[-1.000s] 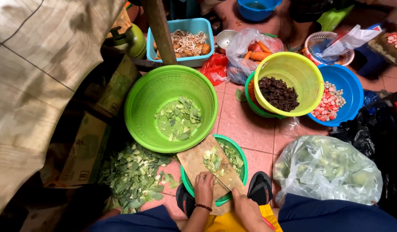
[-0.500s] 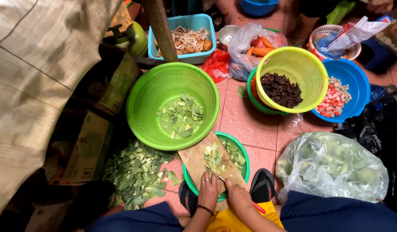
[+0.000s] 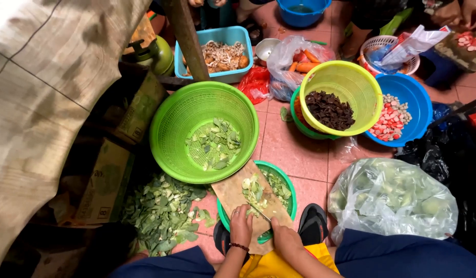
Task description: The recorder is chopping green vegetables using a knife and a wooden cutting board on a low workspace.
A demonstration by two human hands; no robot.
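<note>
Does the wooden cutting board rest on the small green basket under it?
Touching. The head view shows the wooden cutting board lying across the rim of the small green basket, with the left hand pressing on the board.

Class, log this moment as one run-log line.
left hand: steadies greens | right hand: knife | on: cutting board

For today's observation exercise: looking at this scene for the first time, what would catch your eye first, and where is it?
The big green basket at centre, with cut greens in its bottom, draws the eye first. Right of it, a yellow basket of dark pieces sits beside a blue bowl of pink and white bits. At the bottom, the left hand and right hand work a knife over greens on a wooden board laid across a small green basket.
</note>
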